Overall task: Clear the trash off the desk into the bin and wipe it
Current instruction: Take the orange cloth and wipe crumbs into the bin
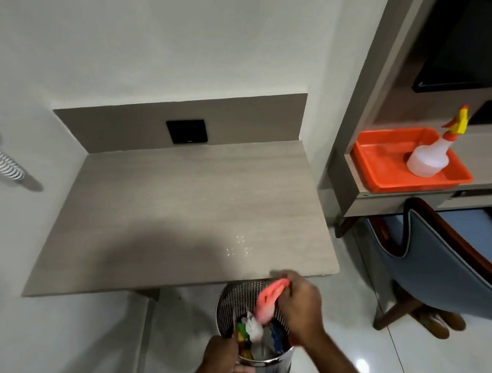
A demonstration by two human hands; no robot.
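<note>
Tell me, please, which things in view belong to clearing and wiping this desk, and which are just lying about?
Belonging to the job:
- pale wood-grain desk, with droplets near its front edge
- perforated metal bin, holding trash, steadied by the left hand
- pink cloth, gripped by the right hand above the bin
- white spray bottle

Just lying about:
- orange plastic tray
- blue chair
- black wall socket

Two bare hands and forearms showing, nothing worn on them

The left hand and right hand are showing no gloves, rings or watch; both forearms are appearing uncovered, with no sleeve reaching into view at the lower edge
</note>
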